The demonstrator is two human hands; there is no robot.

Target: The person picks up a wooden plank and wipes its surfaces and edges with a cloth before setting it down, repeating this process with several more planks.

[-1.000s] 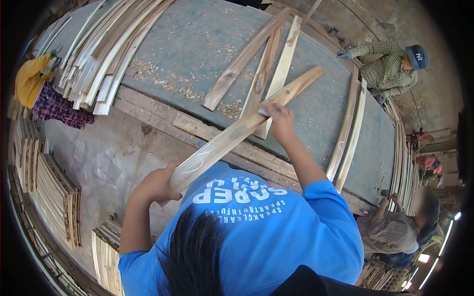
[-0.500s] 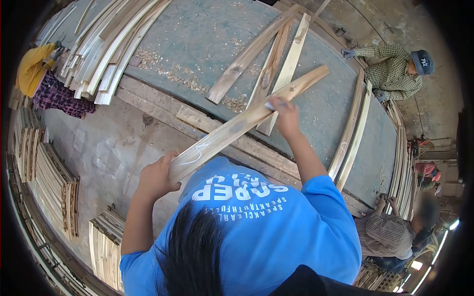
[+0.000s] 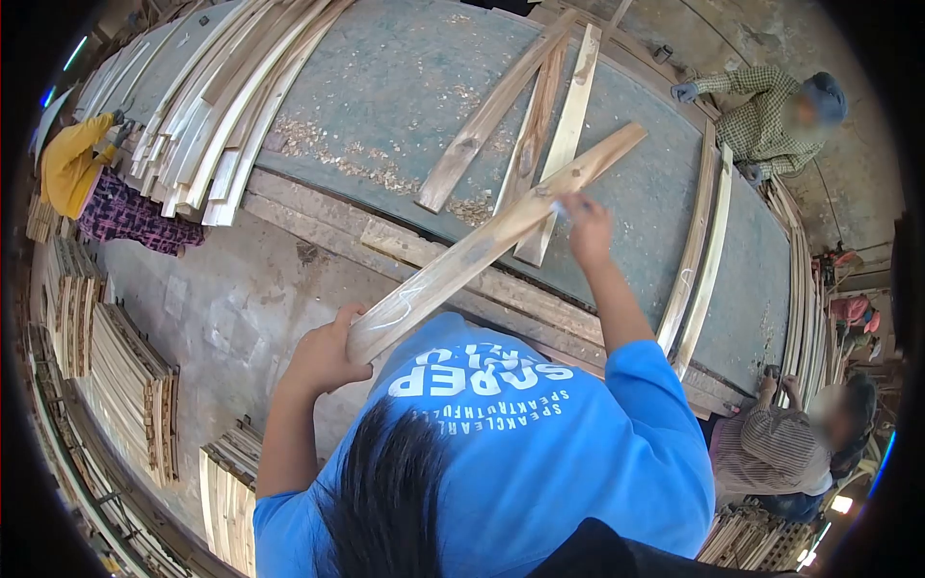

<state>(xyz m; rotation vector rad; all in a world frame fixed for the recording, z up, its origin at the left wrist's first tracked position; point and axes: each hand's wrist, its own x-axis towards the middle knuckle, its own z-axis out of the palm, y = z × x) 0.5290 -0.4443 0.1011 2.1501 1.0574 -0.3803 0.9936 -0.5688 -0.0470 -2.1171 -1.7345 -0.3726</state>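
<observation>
A long wooden board (image 3: 491,236) slants in front of my chest, its far end over the worktable and its near end by my shirt. My left hand (image 3: 330,354) grips the near end, with the thumb below and the fingers at the upper edge. White wavy chalk marks show on the board close to that hand. At the board's right edge, farther up, my right hand (image 3: 588,231) pinches a small white piece of chalk (image 3: 558,207). Three more boards, one a pale board (image 3: 576,106), lie on the table beyond.
Wood shavings are scattered over the large worktable (image 3: 385,96). Many strips (image 3: 212,125) are piled at its left end, beside a person in yellow (image 3: 72,173). Two more boards (image 3: 696,250) lie to the right. Other people work along the right side. Stacked wood (image 3: 125,385) stands on the floor.
The whole view has shifted slightly. My right hand with the chalk has moved from over the board's face to its right edge. My left hand keeps its grip.
</observation>
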